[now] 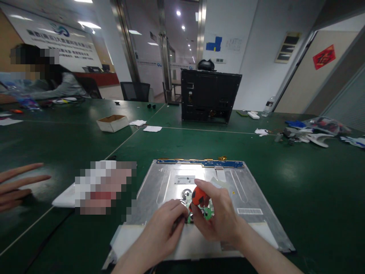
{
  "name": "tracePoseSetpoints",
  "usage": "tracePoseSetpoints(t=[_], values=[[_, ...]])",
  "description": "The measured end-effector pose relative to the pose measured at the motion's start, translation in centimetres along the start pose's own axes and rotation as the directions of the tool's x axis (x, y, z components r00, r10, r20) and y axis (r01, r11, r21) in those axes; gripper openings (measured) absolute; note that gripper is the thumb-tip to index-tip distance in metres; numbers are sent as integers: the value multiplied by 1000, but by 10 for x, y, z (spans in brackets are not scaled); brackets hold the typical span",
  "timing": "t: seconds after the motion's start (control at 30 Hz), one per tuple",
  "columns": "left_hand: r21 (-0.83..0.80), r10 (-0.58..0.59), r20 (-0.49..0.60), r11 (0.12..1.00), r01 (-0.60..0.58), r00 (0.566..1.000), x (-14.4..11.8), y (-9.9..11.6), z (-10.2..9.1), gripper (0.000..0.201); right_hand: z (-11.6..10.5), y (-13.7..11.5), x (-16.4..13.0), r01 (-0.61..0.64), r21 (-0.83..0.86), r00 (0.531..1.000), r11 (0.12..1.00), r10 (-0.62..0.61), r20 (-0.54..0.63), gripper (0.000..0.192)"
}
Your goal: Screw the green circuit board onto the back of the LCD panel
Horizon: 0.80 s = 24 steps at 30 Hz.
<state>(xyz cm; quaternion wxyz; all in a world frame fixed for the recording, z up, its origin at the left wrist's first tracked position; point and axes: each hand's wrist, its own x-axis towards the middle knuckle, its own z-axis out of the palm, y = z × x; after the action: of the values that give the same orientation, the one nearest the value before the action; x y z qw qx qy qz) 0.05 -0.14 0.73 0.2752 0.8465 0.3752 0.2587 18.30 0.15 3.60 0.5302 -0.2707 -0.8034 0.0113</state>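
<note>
Right hand gripping orange-handled tool, fingers curling tight around handle, also touching small green part. Left hand lying just at 9 o'clock of it, fingertips pressing together on same spot. Both working over silver panel back, lying flat on green table. Another person's hand resting at far 9 o'clock, fingers spreading. Black computer case standing at 12 o'clock, white box at 11 o'clock.

Left hand flat; right hand pinching.
</note>
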Motion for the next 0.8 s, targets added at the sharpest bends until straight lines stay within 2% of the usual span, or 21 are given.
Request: tracePoseSetpoints(t=[0.33, 0.6, 0.8], values=[[15, 12, -15, 1000, -12, 1000, -1, -2, 3, 21, 4, 4, 1, 37, -30, 999, 999, -37, -25, 46], [0, 6, -8, 1000, -6, 1000, -2, -2, 2, 22, 0, 2, 2, 41, 57, 999, 998, -41, 1, 52], [15, -5, -1, 1000, 5, 1000, -1, 0, 1, 19, 1, 2, 1, 21, 35, 1000, 999, -21, -8, 52]])
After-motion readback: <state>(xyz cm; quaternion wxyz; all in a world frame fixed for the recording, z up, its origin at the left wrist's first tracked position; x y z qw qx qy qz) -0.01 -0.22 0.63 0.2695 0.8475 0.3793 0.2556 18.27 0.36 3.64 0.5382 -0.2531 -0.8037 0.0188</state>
